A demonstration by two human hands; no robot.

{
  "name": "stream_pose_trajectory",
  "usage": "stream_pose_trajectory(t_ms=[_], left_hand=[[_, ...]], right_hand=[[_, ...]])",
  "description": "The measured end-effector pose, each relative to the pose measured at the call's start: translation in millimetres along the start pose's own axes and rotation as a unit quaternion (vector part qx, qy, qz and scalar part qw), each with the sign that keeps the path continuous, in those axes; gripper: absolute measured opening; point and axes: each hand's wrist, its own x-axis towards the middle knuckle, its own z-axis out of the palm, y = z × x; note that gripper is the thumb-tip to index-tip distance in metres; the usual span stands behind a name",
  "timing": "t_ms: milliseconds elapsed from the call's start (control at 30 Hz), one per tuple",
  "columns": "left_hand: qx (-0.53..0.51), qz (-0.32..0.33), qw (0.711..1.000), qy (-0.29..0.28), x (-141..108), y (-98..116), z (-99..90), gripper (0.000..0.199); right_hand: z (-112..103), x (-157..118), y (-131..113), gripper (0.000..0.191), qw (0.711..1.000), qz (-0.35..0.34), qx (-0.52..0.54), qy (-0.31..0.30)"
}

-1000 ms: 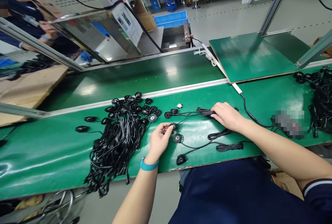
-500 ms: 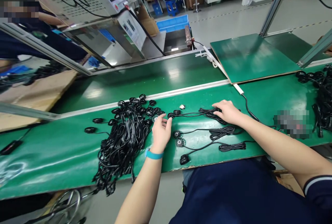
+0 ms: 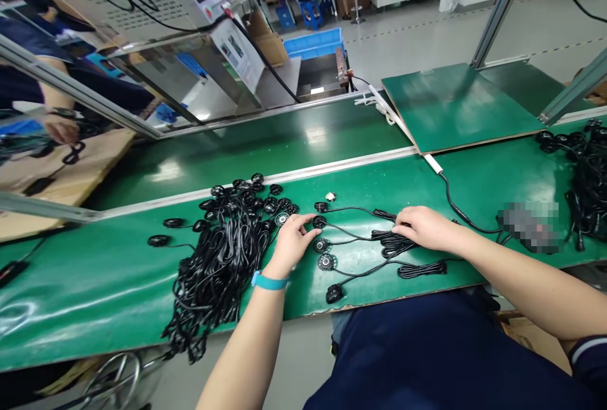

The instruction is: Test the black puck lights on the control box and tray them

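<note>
My left hand (image 3: 294, 239), with a teal band at the wrist, pinches a round black cable head (image 3: 319, 222) between thumb and fingers. My right hand (image 3: 421, 228) closes over the coiled black cable (image 3: 391, 236) that runs from this head. Just beyond lies another cable with a small black head (image 3: 321, 206); its coil is partly under my right fingers. Nearer my body, several more heads lie in a column, among them a ringed one (image 3: 327, 262) and a dark one (image 3: 334, 293). One tied coil (image 3: 422, 269) rests below my right hand.
A large heap of black cables (image 3: 222, 264) lies left of my left hand, overhanging the front edge. Another cable pile (image 3: 595, 176) is at far right. A small white piece (image 3: 331, 196) lies beyond the heads. A raised green board (image 3: 465, 106) and metal posts stand behind. A co-worker's hand (image 3: 61, 128) shows at left.
Both hands have moved slightly toward my body, bringing one cable and its head away from the cable beyond it. At left, the co-worker's hand has come into view holding a black cable.
</note>
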Motion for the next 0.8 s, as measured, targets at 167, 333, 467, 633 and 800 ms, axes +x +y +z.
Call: stream_pose_trajectory(t_ms=[167, 333, 467, 633, 800], left_hand=[[0.023, 0.038, 0.999, -0.012, 8.8, -2.7, -1.1, 0.032], [-0.019, -0.015, 0.998, -0.054, 7.7, -2.6, -7.8, 0.043], [-0.020, -0.011, 0.997, -0.078, 13.2, -1.3, -9.3, 0.049], [0.014, 0.002, 0.999, -0.040, 16.0, 0.1, -3.6, 0.037], [-0.015, -0.043, 0.998, -0.046, 3.7, 6.0, -5.8, 0.039]], right_hand=[[7.7, 20.6, 12.1, 0.026, 0.992, 0.078, -0.092, 0.041], [10.4, 39.0, 14.5, 0.007, 0.995, 0.058, -0.081, -0.020], [7.2, 58.9, 10.9, 0.011, 0.993, 0.038, -0.110, 0.011], [-4.0, 77.3, 11.3, 0.025, 0.985, 0.028, -0.150, 0.085], [2.4, 43.2, 22.9, 0.016, 0.985, -0.011, -0.131, 0.113]])
